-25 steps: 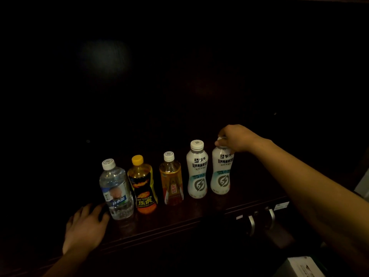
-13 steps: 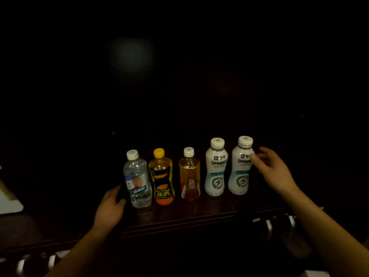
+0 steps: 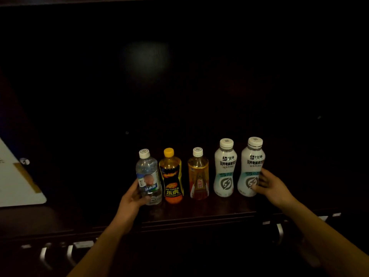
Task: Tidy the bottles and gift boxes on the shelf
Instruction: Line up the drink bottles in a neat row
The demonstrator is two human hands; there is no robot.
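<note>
1. Dark shelf (image 3: 199, 210): five bottles upright in one near-even row; no gift boxes visible.
2. Right hand (image 3: 273, 188): open, fingers against rightmost white electrolyte bottle (image 3: 250, 166).
3. Left hand (image 3: 131, 200): wrapped around water bottle (image 3: 148, 176); spacing apparently left.

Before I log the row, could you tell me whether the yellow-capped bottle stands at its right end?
No, the yellow-capped bottle stands second from left; a white bottle ends the row.

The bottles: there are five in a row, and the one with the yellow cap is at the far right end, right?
Not quite. The head view shows the yellow-capped bottle second from the left. A white bottle stands at the far right end.
</note>
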